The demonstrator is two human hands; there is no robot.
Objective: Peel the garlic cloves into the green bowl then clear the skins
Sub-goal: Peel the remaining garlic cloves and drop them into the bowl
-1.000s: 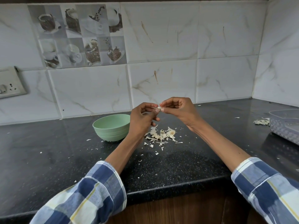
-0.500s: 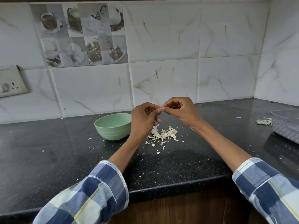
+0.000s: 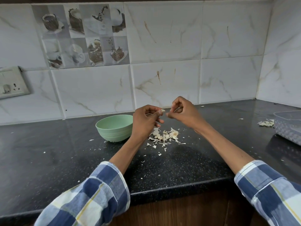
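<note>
Pinching a small, light, slippery garlic clove by its ends is advised; it is held in the left hand, a skin scrap apparently nipped by the right hand, above the counter's middle.

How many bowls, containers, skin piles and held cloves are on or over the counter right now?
Green bowl: 1
Clear plastic container: 1, partly out of frame
Piles of garlic skins: 2, main pile and small pile
Garlic clove pinched in the left hand: 1
Total: 5
The right hand seems to pinch a bit of skin.
</note>
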